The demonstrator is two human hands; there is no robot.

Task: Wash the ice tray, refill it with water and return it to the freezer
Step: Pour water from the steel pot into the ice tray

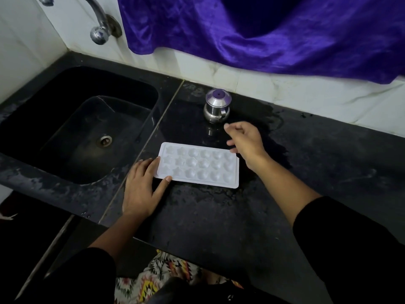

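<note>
A white ice tray (198, 165) lies flat on the black counter (219, 218), just right of the sink (72, 126). The left hand (141, 189) rests flat, fingers straight, on the tray's left end. The right hand (246, 139) hovers over its far right corner, loosely curled and holding nothing, near a steel jug (217, 106).

Lidded steel jug (217, 106), hanging purple cloth (263, 29); black countertop (317, 167)

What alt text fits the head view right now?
A white ice tray lies flat on a black counter beside the sink; the left hand touches its left end, and the right hand hovers open near a steel jug.
</note>
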